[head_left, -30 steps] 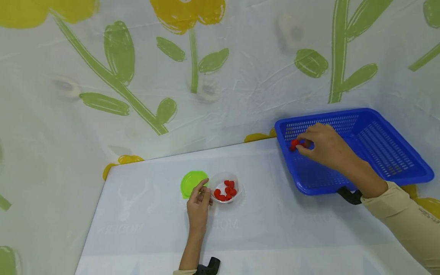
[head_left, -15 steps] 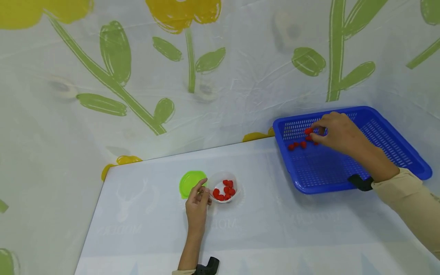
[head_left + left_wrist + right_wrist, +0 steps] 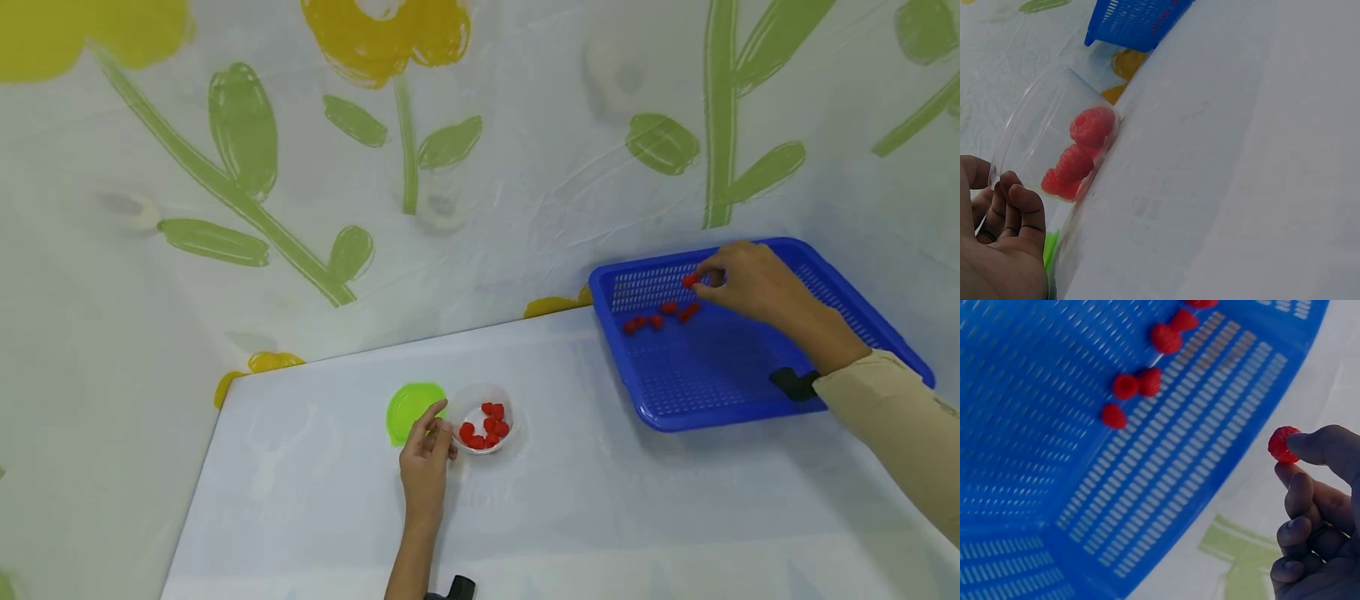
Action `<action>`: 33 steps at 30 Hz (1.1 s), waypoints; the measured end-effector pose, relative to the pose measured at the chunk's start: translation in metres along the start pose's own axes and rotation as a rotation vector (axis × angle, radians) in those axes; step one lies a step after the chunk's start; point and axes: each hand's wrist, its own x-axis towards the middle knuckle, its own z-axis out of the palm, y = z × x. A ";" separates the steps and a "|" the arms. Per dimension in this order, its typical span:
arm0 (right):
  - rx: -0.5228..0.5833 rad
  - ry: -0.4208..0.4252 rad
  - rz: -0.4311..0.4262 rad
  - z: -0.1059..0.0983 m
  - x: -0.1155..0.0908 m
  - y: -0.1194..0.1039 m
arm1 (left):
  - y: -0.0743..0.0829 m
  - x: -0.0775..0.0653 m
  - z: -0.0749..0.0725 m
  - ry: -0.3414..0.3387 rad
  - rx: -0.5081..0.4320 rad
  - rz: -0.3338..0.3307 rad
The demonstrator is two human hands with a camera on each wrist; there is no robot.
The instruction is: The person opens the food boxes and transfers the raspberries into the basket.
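Note:
Between thumb and index finger, my right hand point(image 3: 757, 279) pinches a raspberry point(image 3: 1284, 444) above the blue basket point(image 3: 675, 417). Several more raspberries point(image 3: 1166, 339) lie along the foot of the basket's far wall. Over on the table my left hand point(image 3: 426, 467) grips the rim of a clear plastic tub point(image 3: 1035, 119), with the fingers curled at its edge. In the tub rest several raspberries point(image 3: 491, 425). A bright green lid point(image 3: 412, 408) lies flat to the left of the tub, partly covered by the left fingers.
The white table point(image 3: 322, 483) bears the tub and lid left of centre, with the basket at its right. Behind the table rises a pale sheet point(image 3: 525, 183) printed with green stems and yellow flowers.
My right hand has risen from the basket's raspberries with one pinched and moved right, uncovering those left in the basket. The left hand stays at the tub.

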 end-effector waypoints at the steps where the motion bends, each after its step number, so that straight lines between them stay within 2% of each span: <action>1: -0.002 -0.006 0.008 0.002 0.001 0.003 | 0.003 -0.002 0.000 0.000 0.001 -0.001; 4: -0.012 -0.034 0.022 0.005 0.004 0.011 | 0.011 -0.005 -0.001 -0.001 0.001 0.000; 8: -0.003 -0.085 0.050 0.012 0.010 0.023 | 0.011 -0.008 -0.002 0.002 0.009 -0.006; 13: 0.020 -0.157 0.081 0.030 0.015 0.036 | 0.010 -0.016 -0.005 0.029 0.043 -0.048; 17: 0.016 -0.178 0.092 0.041 0.015 0.044 | 0.000 -0.015 -0.008 0.033 0.018 -0.044; 22: -0.009 -0.176 0.110 0.046 0.013 0.051 | -0.017 -0.008 -0.008 0.025 0.011 -0.028; 24: -0.005 -0.185 0.119 0.047 0.014 0.054 | -0.019 -0.006 -0.007 0.027 0.021 -0.023; 27: -0.006 -0.183 0.132 0.048 0.015 0.056 | -0.015 -0.004 -0.006 0.021 0.015 -0.016; 33: -0.043 -0.170 0.148 0.048 0.019 0.062 | 0.005 -0.003 -0.001 -0.011 -0.013 0.014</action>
